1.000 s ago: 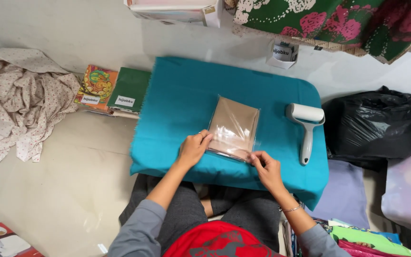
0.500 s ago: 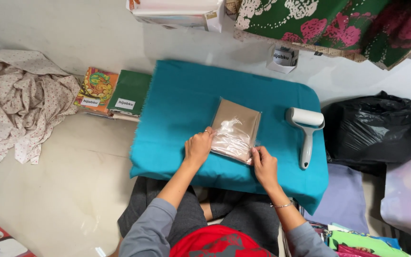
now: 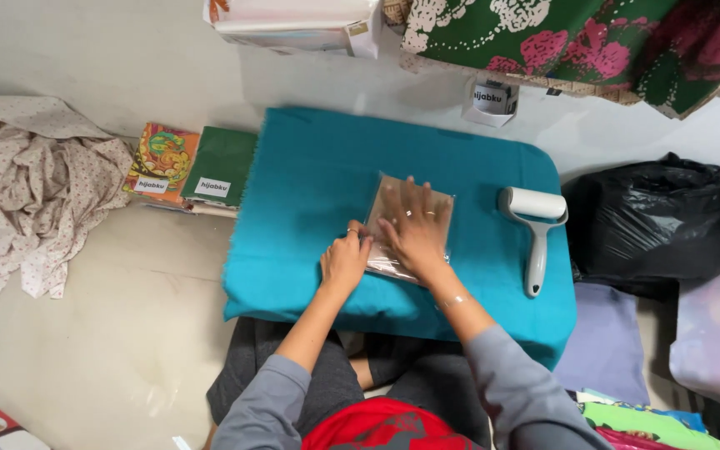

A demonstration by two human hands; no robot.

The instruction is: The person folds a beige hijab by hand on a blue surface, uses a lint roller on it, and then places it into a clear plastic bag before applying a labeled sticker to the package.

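Floor of pale smooth tile point(image 3: 85, 350) fills the head view, and on it a teal woven cloth pad point(image 3: 310, 183), roughly rectangular with soft rounded corners, lies in front of the seated person's knees. Near the pad's middle rests a flat clear plastic packet with brownish folded fabric inside point(image 3: 389, 208); it is nearly square, its slightly longer axis running away from the person and tilted a little to the right, and its glossy film catches the light. The right hand point(image 3: 414, 225) lies flat on top of the packet, fingers spread and pressed down on the film. The left hand point(image 3: 345, 260) sits at the packet's near left corner, fingers curled against its edge; whether it pinches the film cannot be told. Just right of the packet lies a white lint roller with a grey handle point(image 3: 535, 233), handle pointing toward the person. Left of the pad are flat packaged fabrics in orange and green point(image 3: 189, 167), then a crumpled dotted cream cloth point(image 3: 27, 192). A shiny black plastic bag point(image 3: 660, 225) bulges at the right.
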